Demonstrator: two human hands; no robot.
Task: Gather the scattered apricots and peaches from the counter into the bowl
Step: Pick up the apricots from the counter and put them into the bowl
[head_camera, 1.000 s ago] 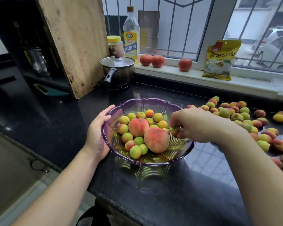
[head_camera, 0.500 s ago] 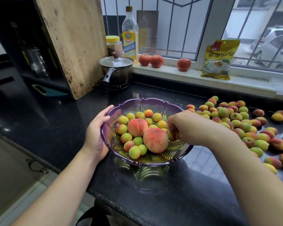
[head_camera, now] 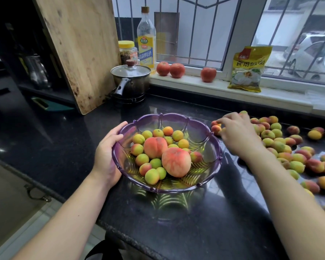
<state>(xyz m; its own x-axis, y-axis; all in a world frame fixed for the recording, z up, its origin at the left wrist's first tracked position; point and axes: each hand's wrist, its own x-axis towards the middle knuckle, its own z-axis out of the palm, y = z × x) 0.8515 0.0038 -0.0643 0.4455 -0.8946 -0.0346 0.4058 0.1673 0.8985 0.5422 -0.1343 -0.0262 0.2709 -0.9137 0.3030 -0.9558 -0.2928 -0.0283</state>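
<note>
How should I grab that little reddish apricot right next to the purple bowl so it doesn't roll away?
Take the reddish apricot from above, fingertips on its two opposite round sides. It is small and round and sits on the flat black counter, so nothing can slide under it. The bowl blocks one side and the other apricots crowd the other, so the top is the free way in.

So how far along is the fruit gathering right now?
Partly done. The purple bowl already holds two peaches and over a dozen apricots. In hand: the left hand grips the bowl's rim, and the right hand reaches into the scattered apricots on the counter. Dozens are left there.
</note>
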